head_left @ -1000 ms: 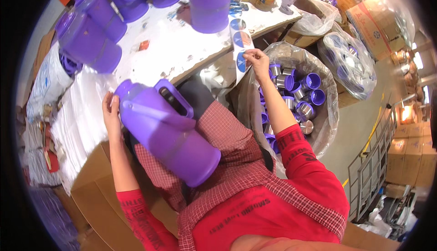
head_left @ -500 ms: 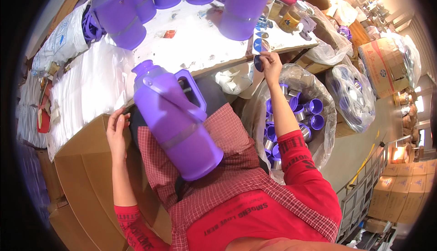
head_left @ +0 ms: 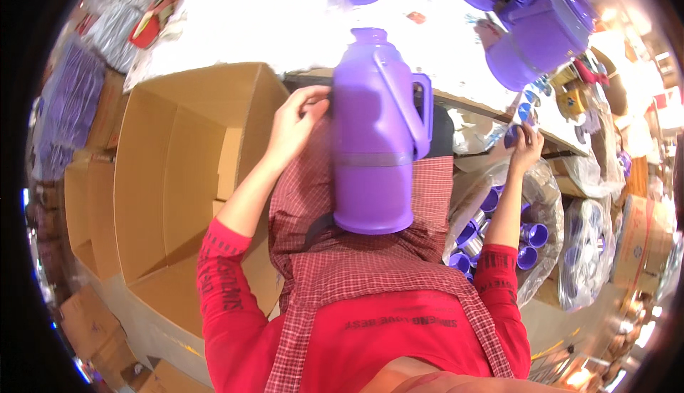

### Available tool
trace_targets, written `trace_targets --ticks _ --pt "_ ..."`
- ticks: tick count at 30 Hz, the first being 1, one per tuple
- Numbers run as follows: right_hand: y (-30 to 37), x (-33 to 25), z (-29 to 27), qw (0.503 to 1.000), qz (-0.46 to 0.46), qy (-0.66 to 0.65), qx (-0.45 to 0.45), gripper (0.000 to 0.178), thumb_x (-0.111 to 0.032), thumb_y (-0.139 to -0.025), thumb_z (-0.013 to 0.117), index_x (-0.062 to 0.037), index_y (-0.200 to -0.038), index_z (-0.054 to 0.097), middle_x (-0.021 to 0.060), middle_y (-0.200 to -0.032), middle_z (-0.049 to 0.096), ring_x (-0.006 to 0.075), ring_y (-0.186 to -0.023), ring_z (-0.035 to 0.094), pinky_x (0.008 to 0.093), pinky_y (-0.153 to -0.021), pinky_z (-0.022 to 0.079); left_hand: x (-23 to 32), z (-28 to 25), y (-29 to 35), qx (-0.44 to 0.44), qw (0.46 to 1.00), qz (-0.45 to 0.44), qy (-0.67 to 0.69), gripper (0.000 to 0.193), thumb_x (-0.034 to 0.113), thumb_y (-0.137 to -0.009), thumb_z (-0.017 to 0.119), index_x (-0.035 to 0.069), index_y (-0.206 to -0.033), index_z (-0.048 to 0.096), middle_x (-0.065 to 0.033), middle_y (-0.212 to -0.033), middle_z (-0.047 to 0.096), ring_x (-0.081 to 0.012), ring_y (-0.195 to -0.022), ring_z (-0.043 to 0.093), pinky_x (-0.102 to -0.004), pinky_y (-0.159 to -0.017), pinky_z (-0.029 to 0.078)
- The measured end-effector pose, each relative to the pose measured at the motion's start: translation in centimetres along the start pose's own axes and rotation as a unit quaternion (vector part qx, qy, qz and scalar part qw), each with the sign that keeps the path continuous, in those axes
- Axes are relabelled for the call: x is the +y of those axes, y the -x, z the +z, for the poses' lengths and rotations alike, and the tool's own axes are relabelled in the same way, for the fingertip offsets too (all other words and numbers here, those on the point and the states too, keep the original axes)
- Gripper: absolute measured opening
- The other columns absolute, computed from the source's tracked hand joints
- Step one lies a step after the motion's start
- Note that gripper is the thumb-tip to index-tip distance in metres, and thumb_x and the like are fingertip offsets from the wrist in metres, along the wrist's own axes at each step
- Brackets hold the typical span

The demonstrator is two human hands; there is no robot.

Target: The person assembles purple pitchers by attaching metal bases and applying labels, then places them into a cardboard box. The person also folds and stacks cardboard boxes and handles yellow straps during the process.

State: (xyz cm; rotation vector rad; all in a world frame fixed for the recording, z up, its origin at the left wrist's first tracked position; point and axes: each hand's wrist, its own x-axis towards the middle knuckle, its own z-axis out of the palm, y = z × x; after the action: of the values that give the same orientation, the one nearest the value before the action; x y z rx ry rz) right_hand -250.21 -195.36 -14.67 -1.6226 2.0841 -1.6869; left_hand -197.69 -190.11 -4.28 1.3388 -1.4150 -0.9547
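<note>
A purple vacuum flask (head_left: 374, 133) with a side handle and a grey band stands across my lap, its neck toward the table. My left hand (head_left: 301, 121) is at its left side, fingers loosely bent and not wrapped round it; the fingertips reach the flask's edge, and whether they press on it I cannot tell. At the table's front edge on the right, my right hand (head_left: 527, 151) pinches a round dark blue sticker (head_left: 511, 136). Just beyond it lies a strip of similar round stickers (head_left: 526, 111).
Several purple flasks (head_left: 531, 44) stand along the back of the white table (head_left: 285, 15). An open cardboard box (head_left: 178, 158) is at my left. Down on the right, a plastic-lined container (head_left: 552, 200) holds purple-and-silver cups (head_left: 533, 235). A yellow container (head_left: 570, 102) sits at the table's right end.
The view has swung left, so the table and flasks appear further right and the open box shows more. The flask on my lap looks straighter. My right hand keeps the sticker.
</note>
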Motion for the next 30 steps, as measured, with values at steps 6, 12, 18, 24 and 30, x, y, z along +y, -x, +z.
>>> trace_targets --ticks 6,12,18,24,30 --pt "8.5 -7.7 -4.2 0.976 -0.111 0.184 0.024 0.014 -0.002 -0.074 0.076 -0.0084 -0.086 0.074 0.0133 -0.126 0.056 0.0293 -0.112 0.056 0.0378 -0.095 0.045 1.7 -0.1 1.1 0.004 0.990 0.082 -0.116 0.028 0.016 -0.089 0.064 0.004 -0.114 0.063 -0.0095 -0.121 0.062 -0.0251 -0.110 0.058 -0.0344 -0.096 0.045" --pt "17.8 -25.1 -8.3 0.916 0.074 -0.379 -0.108 0.029 0.005 -0.075 0.070 -0.0025 -0.101 0.059 0.0068 -0.094 0.056 0.0165 -0.083 0.058 0.0282 -0.076 0.049 3.1 1.0 5.7 -0.185 0.967 0.176 0.001 0.041 0.018 -0.085 0.071 0.003 -0.120 0.058 -0.0116 -0.110 0.064 -0.0217 -0.097 0.062 -0.0332 -0.089 0.049" --pt "19.9 -30.5 -3.7 0.765 0.346 -0.497 -0.220 0.041 0.003 -0.085 0.067 -0.0053 -0.120 0.048 0.0001 -0.098 0.056 0.0061 -0.085 0.056 0.0182 -0.073 0.045 4.4 1.8 9.6 -0.325 0.939 -0.024 0.107 0.069 0.036 -0.086 0.070 0.004 -0.139 0.038 -0.0042 -0.083 0.067 -0.0099 -0.074 0.062 -0.0245 -0.067 0.048" --pt "19.7 -28.6 -1.3 0.872 0.250 -0.353 -0.231 0.037 -0.002 -0.079 0.076 -0.0039 -0.110 0.055 -0.0045 -0.079 0.056 0.0025 -0.070 0.048 0.0172 -0.065 0.040 2.6 1.8 9.5 -0.217 0.970 -0.075 0.077 0.059 0.006 -0.086 0.070 0.002 -0.134 0.035 -0.0004 -0.072 0.058 -0.0049 -0.066 0.055 -0.0185 -0.063 0.042" --pt "19.5 -27.7 -0.4 0.865 0.252 -0.354 -0.250 0.037 -0.002 -0.080 0.076 -0.0040 -0.111 0.054 -0.0052 -0.080 0.057 0.0003 -0.067 0.046 0.0153 -0.061 0.036 1.4 1.9 9.4 -0.187 0.979 -0.058 0.049 0.054 0.009 -0.085 0.072 0.004 -0.127 0.038 -0.0003 -0.073 0.060 -0.0045 -0.065 0.055 -0.0187 -0.061 0.042"
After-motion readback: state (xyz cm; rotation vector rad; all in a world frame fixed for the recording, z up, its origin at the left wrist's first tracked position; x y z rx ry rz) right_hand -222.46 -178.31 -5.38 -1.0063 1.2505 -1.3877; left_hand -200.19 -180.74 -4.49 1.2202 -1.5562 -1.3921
